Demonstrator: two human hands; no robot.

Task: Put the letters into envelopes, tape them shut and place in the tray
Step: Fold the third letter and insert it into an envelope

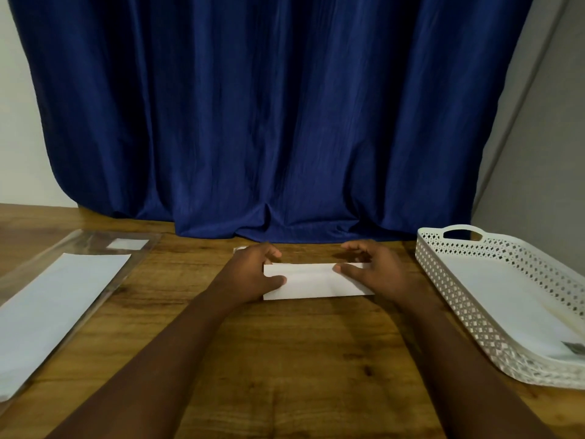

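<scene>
A white folded letter (313,282) lies on the wooden table (285,359) in the middle, long side across. My left hand (253,270) holds its left end, thumb on top and fingers curled over the far edge. My right hand (370,267) holds the right end, thumb pressing the top near the fold, fingers arched over the far edge. A white envelope (60,299) lies on a clear plastic sleeve (133,245) at the left. The white perforated tray (456,299) stands at the right with white envelopes (509,299) inside.
A dark blue curtain (278,122) hangs behind the table and drapes onto its far edge. A small white object (239,249) peeks out behind my left hand. A grey wall panel (544,153) stands behind the tray.
</scene>
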